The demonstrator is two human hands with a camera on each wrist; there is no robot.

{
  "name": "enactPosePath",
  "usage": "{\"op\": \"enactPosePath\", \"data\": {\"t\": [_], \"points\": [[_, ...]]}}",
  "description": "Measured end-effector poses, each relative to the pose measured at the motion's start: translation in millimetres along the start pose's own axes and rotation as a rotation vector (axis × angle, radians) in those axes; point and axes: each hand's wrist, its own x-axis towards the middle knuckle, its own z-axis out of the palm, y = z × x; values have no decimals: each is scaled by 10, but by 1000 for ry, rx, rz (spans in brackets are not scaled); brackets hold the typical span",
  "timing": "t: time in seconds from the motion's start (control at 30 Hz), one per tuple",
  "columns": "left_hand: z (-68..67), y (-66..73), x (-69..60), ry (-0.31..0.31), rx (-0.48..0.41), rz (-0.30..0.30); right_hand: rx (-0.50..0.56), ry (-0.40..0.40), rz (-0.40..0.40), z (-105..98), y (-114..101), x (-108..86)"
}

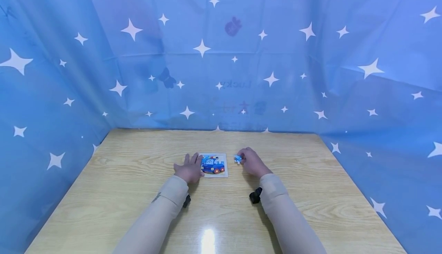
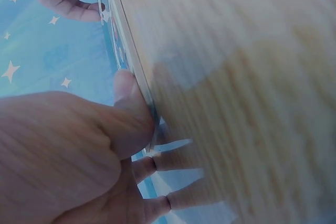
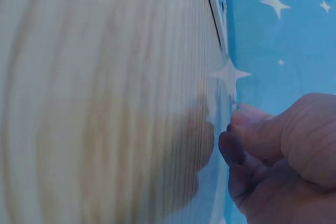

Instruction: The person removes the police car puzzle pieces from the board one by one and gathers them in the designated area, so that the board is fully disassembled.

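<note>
Left hand (image 1: 189,170), fingers spread, is touching the cartoon-vehicle jigsaw (image 1: 213,165) at 9 o'clock. Right hand (image 1: 253,163) is pinching a blue jigsaw piece (image 1: 237,159) near the jigsaw's 3 o'clock edge.

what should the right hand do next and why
Probably carry the small light-blue piece left, over the picture board: the right hand pinches it just off the board's right side, while the left hand touches the left side, perhaps steadying it. Where the piece fits is too small to tell.
</note>
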Motion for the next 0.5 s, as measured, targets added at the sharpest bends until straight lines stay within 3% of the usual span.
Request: {"op": "enactPosePath", "data": {"t": [0.5], "points": [[-4, 0, -13, 2, 6, -7, -5, -16, 8, -77, 116, -2]]}}
